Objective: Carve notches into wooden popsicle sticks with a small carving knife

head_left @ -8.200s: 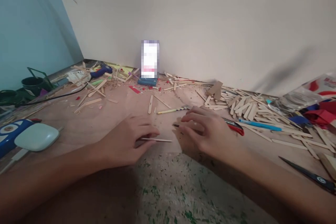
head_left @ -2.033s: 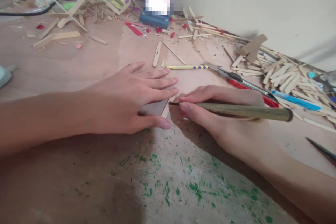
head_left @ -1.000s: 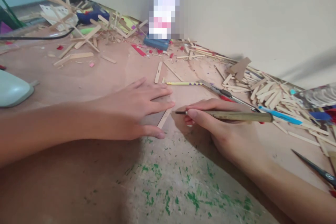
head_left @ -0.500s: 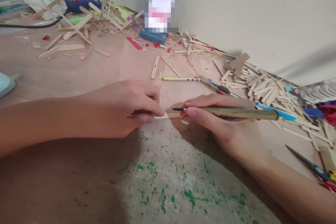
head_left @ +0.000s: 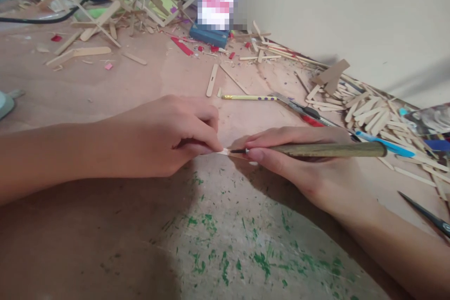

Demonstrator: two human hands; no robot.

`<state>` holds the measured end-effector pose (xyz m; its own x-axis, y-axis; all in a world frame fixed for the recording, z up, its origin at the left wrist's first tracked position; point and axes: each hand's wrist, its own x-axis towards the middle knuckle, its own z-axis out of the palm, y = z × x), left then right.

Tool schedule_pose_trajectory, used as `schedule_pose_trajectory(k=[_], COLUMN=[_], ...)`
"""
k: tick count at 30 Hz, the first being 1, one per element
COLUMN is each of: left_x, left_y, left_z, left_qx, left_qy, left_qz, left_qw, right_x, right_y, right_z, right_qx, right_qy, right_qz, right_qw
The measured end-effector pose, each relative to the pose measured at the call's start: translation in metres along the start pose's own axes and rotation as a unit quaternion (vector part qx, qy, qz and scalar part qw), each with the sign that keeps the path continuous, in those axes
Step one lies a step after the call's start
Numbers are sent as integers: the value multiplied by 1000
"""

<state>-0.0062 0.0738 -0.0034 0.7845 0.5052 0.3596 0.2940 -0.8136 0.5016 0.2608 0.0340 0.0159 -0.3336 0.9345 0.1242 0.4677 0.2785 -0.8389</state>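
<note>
My left hand (head_left: 183, 133) is closed, its fingertips pinching a small wooden stick (head_left: 236, 154) against the table. Between the fingers and thumb of my right hand (head_left: 298, 159) is a tool with a thick wooden handle (head_left: 330, 150) and a thin dark tip. The tip points left and touches the stick, just beside my left fingertips. Part of the stick is hidden by my fingers. Behind my hands lie a yellow pencil (head_left: 246, 97) and a craft knife (head_left: 298, 108).
Loose craft sticks (head_left: 372, 112) are piled at the right, near a blue pen (head_left: 386, 143) and dark scissors (head_left: 425, 213). Crossed stick pieces (head_left: 101, 23) stand at the back left. A blue block (head_left: 209, 35) supports a pixelated upright object.
The tool tip has come down from above the stick onto it, close to my left fingertips. The view has shifted slightly, so the background sits higher.
</note>
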Motion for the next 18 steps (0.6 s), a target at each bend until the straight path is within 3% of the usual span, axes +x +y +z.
schedule_pose_trajectory(k=[12,18], left_x=[-1,-2], left_y=[4,6], left_z=[0,-2], left_qx=[-1,10], left_qy=[0,-11], left_qz=[-13,-28], left_qw=[1000,999], right_x=[-1,-5], right_y=[-3,-4], right_z=[0,6], right_qx=[-18,-9], right_qy=[-11,12], right_qz=[21,-8], right_qw=[1000,1000])
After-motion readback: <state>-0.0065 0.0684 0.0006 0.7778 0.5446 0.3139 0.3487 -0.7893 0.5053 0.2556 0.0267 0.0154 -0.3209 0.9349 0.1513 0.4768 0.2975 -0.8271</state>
